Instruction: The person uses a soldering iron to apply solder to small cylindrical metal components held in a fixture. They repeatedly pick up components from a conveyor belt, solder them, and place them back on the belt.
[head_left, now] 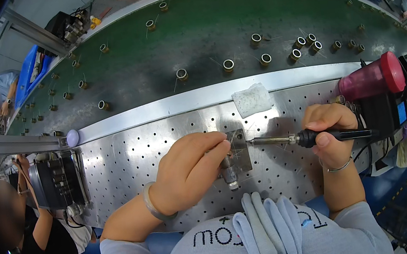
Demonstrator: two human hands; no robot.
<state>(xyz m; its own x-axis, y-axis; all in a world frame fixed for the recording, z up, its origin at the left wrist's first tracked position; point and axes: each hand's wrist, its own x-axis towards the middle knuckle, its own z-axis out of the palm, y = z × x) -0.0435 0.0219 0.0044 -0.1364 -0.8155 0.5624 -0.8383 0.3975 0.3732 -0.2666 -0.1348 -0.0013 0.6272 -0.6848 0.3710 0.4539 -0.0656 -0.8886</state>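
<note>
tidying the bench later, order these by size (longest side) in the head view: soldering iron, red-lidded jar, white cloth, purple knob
1. soldering iron
2. red-lidded jar
3. white cloth
4. purple knob

"What does the soldering iron point(306, 138) look like?"
"Black handle, bare metal shaft, thin tip. It lies crosswise, handle to the right, tip pointing left."
"Where does the tip end?"
"At the right edge of a dark grey metal plate point(243, 162); whether they touch, I can't tell."
"And the metallic cylinder point(229, 174)?"
"At the plate's left side, partly hidden, its pale end pointing toward the near side."
</note>
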